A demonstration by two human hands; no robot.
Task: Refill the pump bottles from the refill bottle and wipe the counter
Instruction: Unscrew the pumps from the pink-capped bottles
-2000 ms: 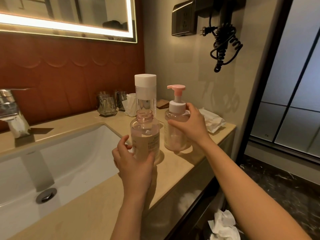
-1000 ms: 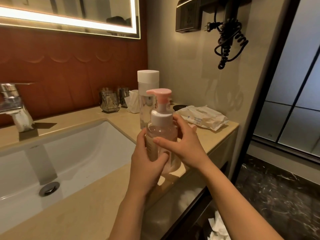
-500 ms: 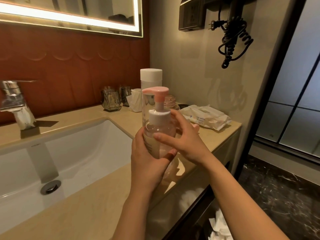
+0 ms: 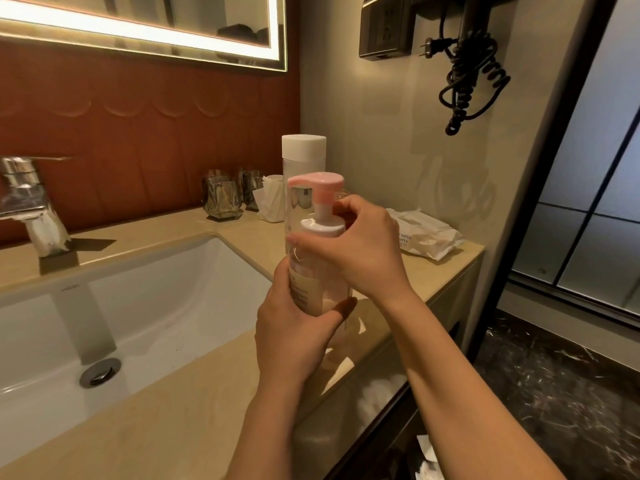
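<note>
Bottle [image 4: 311, 282], lately open, is now capped by its pump [image 4: 317, 183].
Bottle is gripped by the left hand [image 4: 294, 330]; collar [image 4: 322, 226] is pinched by the right hand [image 4: 363, 251]; this refill is judged done.

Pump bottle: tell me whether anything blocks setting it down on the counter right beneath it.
Nothing visible does. The counter under the pump bottle looks bare; the refill bottle stands behind it, the wipes pack off to the right.

— Dim and warm overall. Glaring white along the lit edge of the mirror [image 4: 138, 31].
— Soft shadows behind the tap [image 4: 29, 199] and across the counter [image 4: 166, 427]. Bent lines toward the edges, slightly soft throughout.
</note>
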